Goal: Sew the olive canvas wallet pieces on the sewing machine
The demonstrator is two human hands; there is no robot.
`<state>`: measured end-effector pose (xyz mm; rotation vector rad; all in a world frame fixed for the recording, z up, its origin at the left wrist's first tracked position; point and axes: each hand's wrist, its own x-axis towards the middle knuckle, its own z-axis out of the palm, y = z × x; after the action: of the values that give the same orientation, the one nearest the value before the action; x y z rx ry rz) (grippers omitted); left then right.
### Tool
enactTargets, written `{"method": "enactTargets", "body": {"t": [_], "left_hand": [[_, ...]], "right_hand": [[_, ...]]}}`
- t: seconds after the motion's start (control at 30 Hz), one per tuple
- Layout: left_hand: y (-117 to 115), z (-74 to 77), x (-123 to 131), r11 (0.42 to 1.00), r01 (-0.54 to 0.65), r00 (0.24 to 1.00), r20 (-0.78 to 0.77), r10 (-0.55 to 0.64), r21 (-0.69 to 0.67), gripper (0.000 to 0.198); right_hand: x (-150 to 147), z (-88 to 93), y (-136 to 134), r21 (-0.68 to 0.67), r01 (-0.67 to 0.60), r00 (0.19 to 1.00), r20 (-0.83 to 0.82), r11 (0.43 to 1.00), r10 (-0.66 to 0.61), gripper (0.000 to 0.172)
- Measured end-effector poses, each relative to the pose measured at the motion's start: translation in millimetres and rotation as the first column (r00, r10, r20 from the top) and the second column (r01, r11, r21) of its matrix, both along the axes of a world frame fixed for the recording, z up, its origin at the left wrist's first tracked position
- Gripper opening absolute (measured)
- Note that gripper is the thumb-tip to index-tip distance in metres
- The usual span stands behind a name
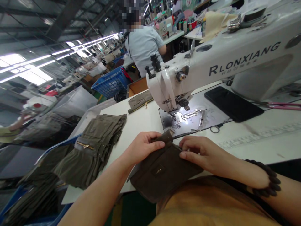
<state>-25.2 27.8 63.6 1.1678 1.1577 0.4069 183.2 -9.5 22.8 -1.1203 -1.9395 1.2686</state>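
Head view: the fabric pouch [162,171] lies between both hands, its long axis running from the left hand [143,147], which pinches the upper corner under its thumb, across to the right hand [203,152], whose fingers rest on the same edge. The presser foot [174,112] stands just beyond the fingertips, slightly nearer the left hand. The right thumb is hidden, so I cannot tell whether that hand clamps; the pouch's near end droops off the table [141,122].
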Motion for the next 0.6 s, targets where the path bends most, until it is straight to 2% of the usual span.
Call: {"method": "enactTargets", "body": {"t": [0.13,0.33,0.6], "left_hand": [[0.1,0.3,1.4,1.000,0.003,1.000,0.022,-0.002,-0.021,0.038],[-2.2,1.1,4.4,0.998,0.009,1.000,0.002,-0.009,0.063,0.035],[-4.7,1.7,1.8,0.999,-0.040,0.999,0.025,0.040,-0.003,0.040]], "right_hand": [[0.3,-1.0,1.1,-0.058,0.033,0.999,-0.001,0.998,-0.033,0.034],[-2.1,2.3,-0.3,-0.037,0.066,0.997,0.029,0.997,-0.065,0.034],[-4.2,3.7,-0.7,-0.029,0.067,0.998,0.010,0.997,-0.067,0.034]]}}
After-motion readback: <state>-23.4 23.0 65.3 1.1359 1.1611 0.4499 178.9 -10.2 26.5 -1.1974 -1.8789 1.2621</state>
